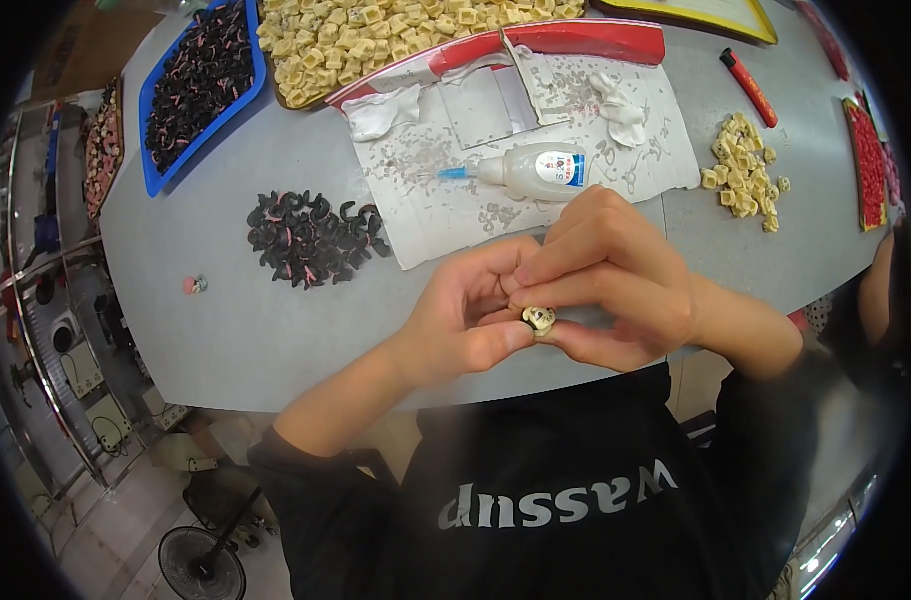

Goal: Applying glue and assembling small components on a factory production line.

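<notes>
Held piece: small cream moulded piece with dark markings (541,318), in mid-air over the counter's (206,345) near edge; clock read from here.
Left hand (461,315): fingers closed in, thumb pressed to the piece's 9 o'clock side; a dark bit shows at the thumb tip, too small to identify.
Right hand (626,285): thumb and forefinger pinching same piece from 3 o'clock side.
Glue-type bottle: translucent plastic squeeze bottle with blue-based nozzle (546,172), 12 o'clock, on its side, on spotted white sheet (441,225), nozzle toward 9.
Black curved pieces: loose pile of black-and-pink curved pieces (311,240), 10 o'clock.
Cream spares: loose pile of cream hollow-looking pieces (741,170), 2 o'clock.
Pinch tips: probably best light and steady, thumbs opposed, contact on edges, markings unsmudged, any join pressed squarely.
</notes>
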{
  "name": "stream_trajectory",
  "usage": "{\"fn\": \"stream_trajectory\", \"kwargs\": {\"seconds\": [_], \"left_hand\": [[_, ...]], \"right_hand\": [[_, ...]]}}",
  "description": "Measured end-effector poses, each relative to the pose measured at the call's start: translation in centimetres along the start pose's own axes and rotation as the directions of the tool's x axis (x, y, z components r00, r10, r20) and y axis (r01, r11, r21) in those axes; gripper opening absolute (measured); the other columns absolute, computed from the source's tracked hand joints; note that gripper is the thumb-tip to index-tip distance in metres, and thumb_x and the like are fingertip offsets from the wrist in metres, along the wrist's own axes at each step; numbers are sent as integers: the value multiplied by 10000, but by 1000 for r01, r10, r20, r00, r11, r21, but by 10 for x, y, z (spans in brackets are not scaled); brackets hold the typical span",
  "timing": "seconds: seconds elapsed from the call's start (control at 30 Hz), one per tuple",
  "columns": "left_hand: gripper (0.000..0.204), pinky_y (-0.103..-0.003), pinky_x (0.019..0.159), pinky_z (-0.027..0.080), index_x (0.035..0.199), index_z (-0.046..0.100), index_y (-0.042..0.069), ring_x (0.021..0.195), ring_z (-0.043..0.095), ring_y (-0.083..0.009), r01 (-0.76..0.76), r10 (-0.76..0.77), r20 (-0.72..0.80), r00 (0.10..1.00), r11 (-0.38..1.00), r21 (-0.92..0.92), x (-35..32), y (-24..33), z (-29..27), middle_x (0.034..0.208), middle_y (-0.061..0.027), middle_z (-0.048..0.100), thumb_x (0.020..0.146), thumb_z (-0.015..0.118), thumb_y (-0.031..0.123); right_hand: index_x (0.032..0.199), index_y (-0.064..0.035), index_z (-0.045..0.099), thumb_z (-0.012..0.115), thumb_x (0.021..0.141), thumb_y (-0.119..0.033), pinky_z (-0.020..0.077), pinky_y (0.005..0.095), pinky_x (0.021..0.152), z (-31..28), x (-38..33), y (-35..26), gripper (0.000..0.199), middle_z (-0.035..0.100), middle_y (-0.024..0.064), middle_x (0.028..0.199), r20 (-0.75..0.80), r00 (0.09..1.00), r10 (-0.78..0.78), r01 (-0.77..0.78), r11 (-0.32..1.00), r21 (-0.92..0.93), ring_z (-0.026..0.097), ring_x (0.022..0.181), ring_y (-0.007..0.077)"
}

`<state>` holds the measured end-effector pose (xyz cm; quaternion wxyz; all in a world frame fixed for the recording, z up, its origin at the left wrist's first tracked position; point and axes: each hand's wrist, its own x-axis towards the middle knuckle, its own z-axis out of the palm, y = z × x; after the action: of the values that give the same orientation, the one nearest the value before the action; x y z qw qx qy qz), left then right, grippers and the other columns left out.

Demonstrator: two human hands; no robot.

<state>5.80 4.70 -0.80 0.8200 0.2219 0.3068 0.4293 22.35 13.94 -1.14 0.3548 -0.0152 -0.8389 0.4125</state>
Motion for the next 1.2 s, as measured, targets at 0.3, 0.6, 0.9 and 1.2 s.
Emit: {"fn": "stream_trajectory", "kwargs": {"seconds": [0.3, 0.6, 0.9, 1.2], "left_hand": [[236, -164, 639, 339, 948, 451, 48, 727, 436, -4, -22, 22, 6, 1000, 999, 45, 3, 3, 3, 824, 34, 482, 738, 556, 75], [240, -226, 485, 341, 789, 513, 65, 547, 436, -68, -146, 431, -51, 901, 411, 900, 5, 6, 2, 598, 10, 408, 608, 659, 11], [244, -306, 521, 421, 806, 549, 65, 602, 504, -195, -232, 523, 231, 820, -65, 970, 16, 1, -1, 676, -35, 527, 597, 664, 11], [249, -310, 536, 430, 821, 573, 62, 635, 511, -204, -236, 489, 284, 825, -158, 959, 19, 2, 3, 713, -39, 547, 601, 675, 5]], "right_hand": [[895, -8, 617, 685, 623, -20, 416, 300, 647, -1, 0, 1, 281, 573, 81, 916, -16, 1000, -3, 2, 1000, -24, 514, 756, 209], [965, -7, 592, 652, 605, -9, 421, 310, 702, -24, 14, 2, 364, 533, 117, 985, -102, 990, 97, -120, 960, -253, 502, 855, 256], [990, -51, 582, 707, 633, -69, 431, 293, 636, -19, 12, 9, 379, 488, 82, 952, -55, 957, 285, -274, 823, -497, 472, 843, 236], [982, -24, 564, 678, 653, -44, 443, 331, 684, -21, 8, 14, 349, 499, 89, 916, -45, 970, 237, -221, 796, -564, 505, 843, 246]]}}
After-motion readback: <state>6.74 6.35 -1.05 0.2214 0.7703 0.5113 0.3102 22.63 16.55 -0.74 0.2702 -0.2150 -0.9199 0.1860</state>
